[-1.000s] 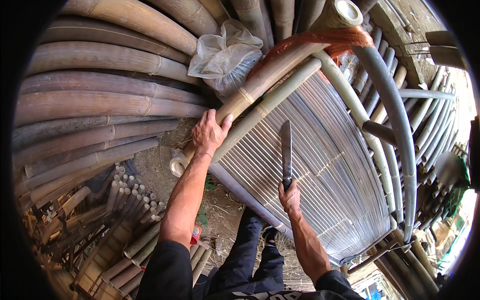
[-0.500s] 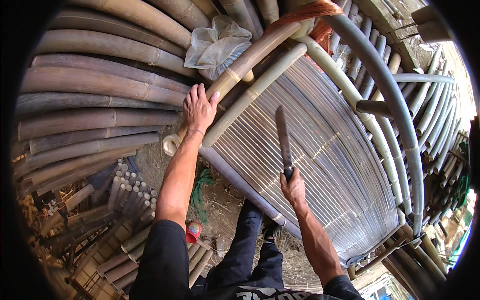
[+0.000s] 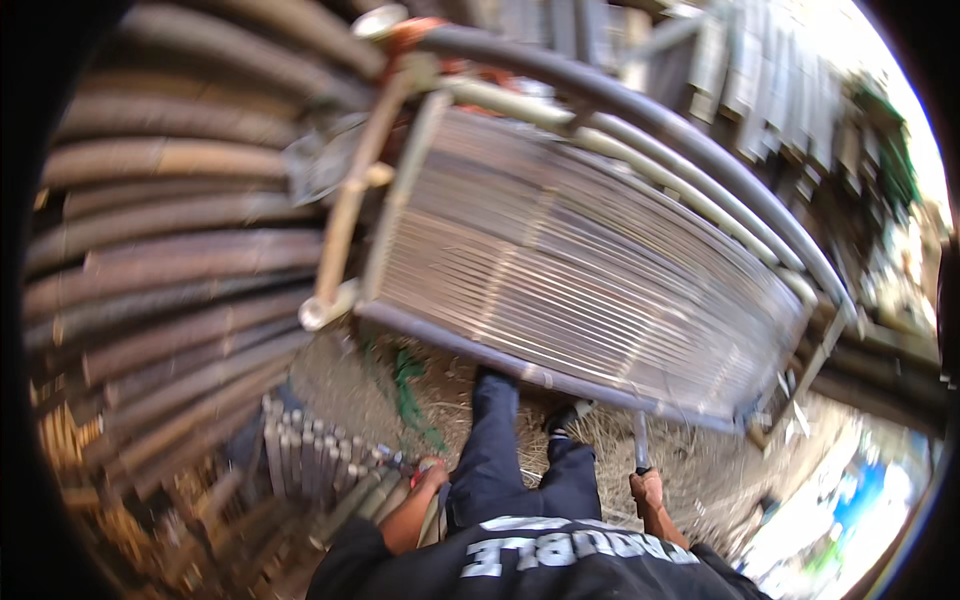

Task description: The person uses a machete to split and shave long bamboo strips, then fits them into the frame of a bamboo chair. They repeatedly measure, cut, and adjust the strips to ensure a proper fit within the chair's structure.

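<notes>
My right hand (image 3: 648, 488) is closed on the dark handle of a long-bladed machete (image 3: 641, 432), low at my right side, just in front of the bench's near edge. Down by my left hip is my left hand (image 3: 432, 474), its fingers blurred. A bit of something red (image 3: 424, 463) shows at its fingertips; whether I grip it or only overlap it, I cannot tell. Before me stands a bamboo bench (image 3: 540, 265) with a seat of narrow slats, a thick near rail and round poles as its back and left armrest (image 3: 352, 215).
Stacked bamboo poles (image 3: 180, 215) fill the left. Upright cut bamboo pieces (image 3: 310, 445) stand below them. A crumpled plastic bag (image 3: 322, 158) lies behind the armrest. Green netting (image 3: 408, 390) is on the straw-littered ground. More poles (image 3: 770, 85) lean at the far right.
My left hand has left the armrest and dropped to my left hip. My right hand has brought the machete down from over the seat to my right side. The view has turned and blurred.
</notes>
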Demonstrator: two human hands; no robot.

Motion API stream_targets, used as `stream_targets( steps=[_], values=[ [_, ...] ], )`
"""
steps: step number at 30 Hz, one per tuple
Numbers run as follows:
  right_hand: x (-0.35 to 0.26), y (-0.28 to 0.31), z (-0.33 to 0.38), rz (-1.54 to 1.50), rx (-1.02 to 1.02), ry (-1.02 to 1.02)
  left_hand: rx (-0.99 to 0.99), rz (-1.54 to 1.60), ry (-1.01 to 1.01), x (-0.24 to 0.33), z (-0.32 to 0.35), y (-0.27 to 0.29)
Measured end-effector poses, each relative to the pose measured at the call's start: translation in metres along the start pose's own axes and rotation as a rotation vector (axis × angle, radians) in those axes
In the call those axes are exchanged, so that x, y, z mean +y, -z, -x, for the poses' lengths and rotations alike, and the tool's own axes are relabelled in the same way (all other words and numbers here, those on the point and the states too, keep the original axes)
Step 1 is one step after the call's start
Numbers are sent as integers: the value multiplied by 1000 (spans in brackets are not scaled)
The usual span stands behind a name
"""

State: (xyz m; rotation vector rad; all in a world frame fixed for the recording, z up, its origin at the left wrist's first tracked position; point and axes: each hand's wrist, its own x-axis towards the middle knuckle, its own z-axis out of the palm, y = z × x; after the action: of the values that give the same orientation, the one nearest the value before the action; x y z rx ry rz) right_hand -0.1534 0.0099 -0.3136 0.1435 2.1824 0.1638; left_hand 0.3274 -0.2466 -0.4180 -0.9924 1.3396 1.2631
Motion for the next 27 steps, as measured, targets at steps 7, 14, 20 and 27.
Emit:
stream_targets(
  steps=[7, 14, 20, 27],
  values=[
    [169, -6, 31, -244, -58, -258, 607, 256, -20, 32, 79, -57],
    [283, -55, 49, -407, -59, -341, 596, -85, -348, 96, 106, -84],
    [346, -131, 97, -905, -297, -663, 439, -511, -353, 201, 53, 11],
    [353, -188, -22, -616, -191, -438, 794, -1126, -518, 444, -76, 22]
  ],
)
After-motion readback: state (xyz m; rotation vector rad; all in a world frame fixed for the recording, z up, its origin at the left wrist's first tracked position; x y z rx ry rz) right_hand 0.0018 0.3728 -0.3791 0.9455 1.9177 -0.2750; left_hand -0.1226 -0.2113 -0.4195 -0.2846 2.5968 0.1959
